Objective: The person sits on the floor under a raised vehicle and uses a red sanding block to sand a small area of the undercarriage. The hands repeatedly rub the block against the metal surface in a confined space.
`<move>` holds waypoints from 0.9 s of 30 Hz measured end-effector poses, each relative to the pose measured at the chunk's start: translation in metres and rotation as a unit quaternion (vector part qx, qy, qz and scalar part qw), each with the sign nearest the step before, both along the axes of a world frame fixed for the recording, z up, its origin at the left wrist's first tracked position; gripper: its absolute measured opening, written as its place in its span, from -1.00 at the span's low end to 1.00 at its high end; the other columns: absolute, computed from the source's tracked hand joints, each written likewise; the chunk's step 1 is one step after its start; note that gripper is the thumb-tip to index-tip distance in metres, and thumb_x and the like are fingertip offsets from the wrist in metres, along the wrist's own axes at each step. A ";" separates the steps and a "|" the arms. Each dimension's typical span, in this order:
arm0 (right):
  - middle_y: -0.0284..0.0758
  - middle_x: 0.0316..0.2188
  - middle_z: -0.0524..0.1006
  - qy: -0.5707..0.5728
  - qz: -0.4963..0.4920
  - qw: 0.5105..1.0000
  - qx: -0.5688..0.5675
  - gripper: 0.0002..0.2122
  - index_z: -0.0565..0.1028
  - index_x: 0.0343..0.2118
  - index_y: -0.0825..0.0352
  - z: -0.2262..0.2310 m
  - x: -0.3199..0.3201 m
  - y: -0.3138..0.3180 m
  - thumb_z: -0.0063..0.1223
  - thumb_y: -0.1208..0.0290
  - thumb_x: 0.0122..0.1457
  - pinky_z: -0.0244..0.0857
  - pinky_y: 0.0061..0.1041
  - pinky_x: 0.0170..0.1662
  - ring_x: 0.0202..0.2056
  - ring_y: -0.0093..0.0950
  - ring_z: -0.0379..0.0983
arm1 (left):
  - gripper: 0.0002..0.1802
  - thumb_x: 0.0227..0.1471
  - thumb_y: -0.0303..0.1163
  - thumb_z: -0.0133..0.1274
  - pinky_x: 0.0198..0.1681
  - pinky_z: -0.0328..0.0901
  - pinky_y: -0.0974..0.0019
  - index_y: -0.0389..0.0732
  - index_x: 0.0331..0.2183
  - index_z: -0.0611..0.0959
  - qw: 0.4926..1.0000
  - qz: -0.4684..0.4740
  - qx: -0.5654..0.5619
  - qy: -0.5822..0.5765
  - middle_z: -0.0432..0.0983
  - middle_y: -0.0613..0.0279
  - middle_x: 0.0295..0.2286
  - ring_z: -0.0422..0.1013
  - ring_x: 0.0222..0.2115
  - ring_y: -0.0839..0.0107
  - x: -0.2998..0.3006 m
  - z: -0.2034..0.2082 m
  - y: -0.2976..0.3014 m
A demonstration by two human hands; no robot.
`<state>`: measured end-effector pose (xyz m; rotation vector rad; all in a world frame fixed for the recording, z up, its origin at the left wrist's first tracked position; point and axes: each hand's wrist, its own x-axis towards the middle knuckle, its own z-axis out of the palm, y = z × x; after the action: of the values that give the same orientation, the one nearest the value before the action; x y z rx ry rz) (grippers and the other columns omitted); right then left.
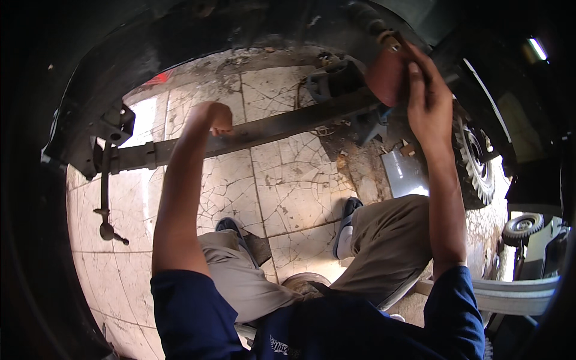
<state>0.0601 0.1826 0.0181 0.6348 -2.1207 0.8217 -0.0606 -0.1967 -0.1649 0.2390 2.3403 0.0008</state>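
My right hand (pixel 429 99) is raised at the upper right, its fingers closed on a reddish-brown sheet of sandpaper (pixel 387 78). The sheet is curved and sits just under a brownish metal fitting (pixel 391 42) on the dark vehicle underside; whether it touches the fitting I cannot tell. My left hand (pixel 215 117) is curled into a loose fist, with nothing seen in it. It is just at the far edge of a long dark axle beam (pixel 270 129), which crosses in front of me from left to upper right.
A rod with a ball joint (pixel 106 231) hangs from the beam's left end. Dark bodywork arches overhead. A blue-grey stand (pixel 372 129) is under the beam's right part, near a metal sheet (pixel 405 171). Tyres (pixel 474 156) stand at right. Cracked tiles (pixel 288 174) cover the floor.
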 end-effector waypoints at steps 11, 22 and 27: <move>-0.03 -0.02 0.60 0.006 0.007 1.000 0.012 -0.70 0.48 0.13 0.30 0.004 0.000 -0.001 -0.12 0.48 0.40 0.40 -0.38 0.08 0.08 -0.20 0.53 | -0.52 0.05 0.05 0.26 -0.18 0.48 0.11 -0.14 -0.17 0.75 0.996 -0.032 -0.072 0.048 0.70 0.22 -0.19 0.61 -0.19 0.15 0.004 -0.021 0.041; -0.05 -0.30 0.65 -0.044 0.003 0.999 -0.001 -0.70 0.48 0.13 0.27 0.006 0.006 -0.003 -0.13 0.51 0.39 0.47 -0.44 -0.19 -0.18 -0.16 0.66 | -0.55 0.10 -0.02 0.18 -0.13 0.49 0.11 -0.18 -0.16 0.75 0.974 -0.108 -0.116 0.159 0.71 0.13 -0.25 0.62 -0.17 0.17 0.018 -0.027 0.039; -0.02 -0.31 0.63 -0.056 0.006 0.998 -0.005 -0.70 0.47 0.13 0.28 0.007 0.006 -0.001 -0.11 0.51 0.38 0.47 -0.42 -0.20 -0.20 -0.10 0.64 | -0.51 0.07 -0.03 0.20 -0.08 0.48 0.10 -0.18 -0.08 0.72 0.981 -0.082 -0.103 0.142 0.68 0.11 -0.17 0.59 -0.09 0.13 0.015 -0.023 0.044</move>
<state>0.0661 0.1813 0.0248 0.6090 -2.2143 0.8935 -0.0454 -0.1522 -0.1877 0.3464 2.5731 -0.3780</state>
